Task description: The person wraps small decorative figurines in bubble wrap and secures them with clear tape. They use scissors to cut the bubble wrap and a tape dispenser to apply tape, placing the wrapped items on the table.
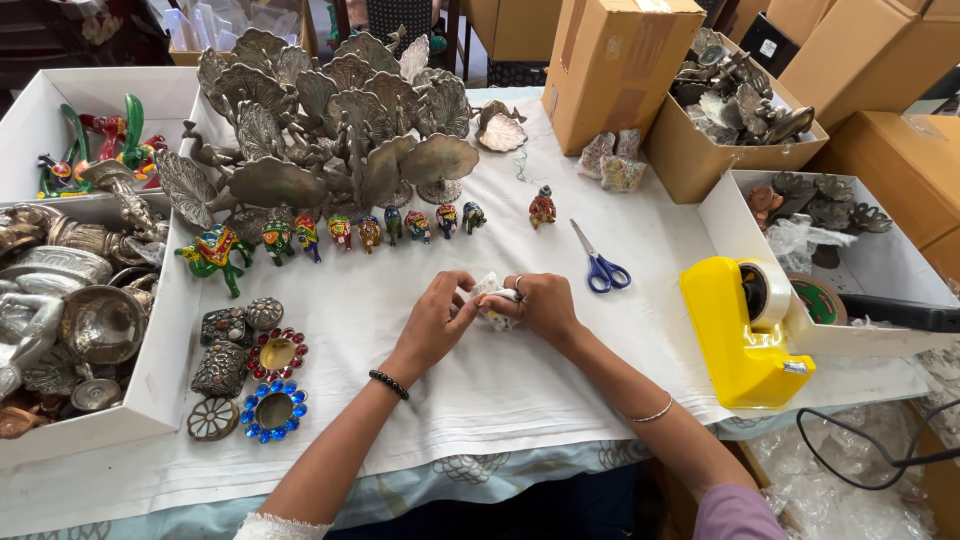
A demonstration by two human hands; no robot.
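My left hand (pixel 437 317) and my right hand (pixel 540 303) meet over the white cloth (pixel 480 390), both closed around a small object wrapped in clear crinkly plastic (pixel 492 300). What is inside the wrap is hidden by my fingers. A row of small painted bird figurines (pixel 370 232) stands just beyond my hands. Behind the row is a cluster of metal peacock figures (pixel 330 120). One more painted figurine (pixel 542 207) stands alone to the right of the row.
Blue-handled scissors (pixel 600 265) lie right of my hands, then a yellow tape dispenser (pixel 745 325). Jewelled candle holders (pixel 272 385) and small boxes sit at left. White trays (pixel 160 380) and cardboard boxes (pixel 610 65) hold metalware.
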